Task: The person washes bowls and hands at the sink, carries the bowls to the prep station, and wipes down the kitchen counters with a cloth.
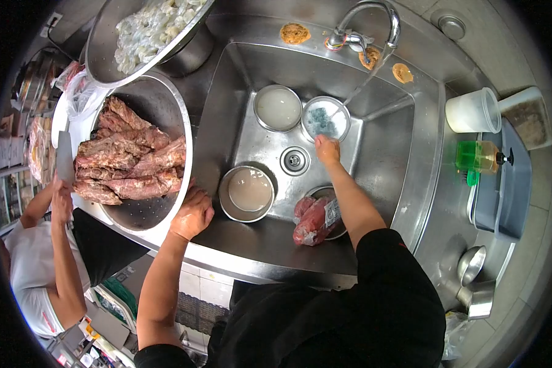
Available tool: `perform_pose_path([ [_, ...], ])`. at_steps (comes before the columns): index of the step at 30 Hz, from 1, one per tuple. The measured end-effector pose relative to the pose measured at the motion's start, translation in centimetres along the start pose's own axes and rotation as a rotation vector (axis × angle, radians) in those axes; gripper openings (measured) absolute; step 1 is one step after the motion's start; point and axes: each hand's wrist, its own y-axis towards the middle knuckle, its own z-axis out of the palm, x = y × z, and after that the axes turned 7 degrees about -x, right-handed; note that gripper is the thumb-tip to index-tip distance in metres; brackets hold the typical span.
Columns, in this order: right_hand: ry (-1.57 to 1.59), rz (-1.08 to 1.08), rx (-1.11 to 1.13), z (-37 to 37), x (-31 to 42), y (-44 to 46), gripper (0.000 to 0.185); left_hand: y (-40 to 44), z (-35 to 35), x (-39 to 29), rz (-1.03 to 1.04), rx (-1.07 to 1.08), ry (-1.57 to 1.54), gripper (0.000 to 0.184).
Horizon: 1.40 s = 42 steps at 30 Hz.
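Observation:
My right hand [328,149] pinches the near rim of a round metal container [348,126]. Water from the faucet [394,30] runs into this container, where a bluish-grey patch shows. My left hand [193,211] is curled at the sink's left edge, beside the rim of a large metal colander [188,132]; what its fingers hold is hidden. Long pieces of reddish-brown meat [126,156] fill the colander. Two more round containers with cloudy liquid, one upper [257,119] and one lower [225,208], stand in the sink. Raw meat [313,224], partly in plastic, sits over another container below my right forearm.
A metal bowl [92,55] of pale, translucent pieces stands at upper left. At left, a co-worker's hand [61,196] holds a broad knife [65,156] close to the colander. On the right are a white tub [472,111], a green-and-amber bottle [475,156] and a grey basin [521,196].

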Motion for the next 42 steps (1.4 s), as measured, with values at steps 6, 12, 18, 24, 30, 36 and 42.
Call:
perform_pose_path([
  [6, -0.037, 0.033, -0.059, 0.6, 0.6, -0.1, 0.021, -0.1, 0.2, 0.1, 0.002, -0.021, 0.018, 0.011],
  [12, -0.039, 0.028, -0.062, 0.6, 0.5, -0.4, 0.02, 0.0, 0.0, -0.1, 0.003, -0.015, -0.009, 0.01],
  [18, -0.015, 0.044, -0.076, 0.8, 0.5, -0.3, 0.019, 0.0, 0.0, -0.1, -0.004, -0.012, 0.01, 0.01],
  [24, -0.016, 0.053, -0.034, 0.8, 0.2, -0.3, 0.019, 0.0, 0.0, 0.0, 0.0, 0.016, 0.021, 0.011],
  [30, 0.003, 0.05, -0.046, 1.1, 0.1, -0.4, 0.019, 0.0, 0.1, 0.0, 0.009, 0.013, 0.009, 0.011],
  [36, -0.021, 0.07, -0.027, 1.0, 0.2, -0.3, 0.019, 0.0, 0.1, -0.1, -0.002, -0.008, 0.011, 0.011],
  [42, 0.015, 0.048, -0.088, 1.0, 0.3, -0.4, 0.018, 0.1, -0.1, -0.2, -0.003, 0.006, 0.011, 0.011],
])
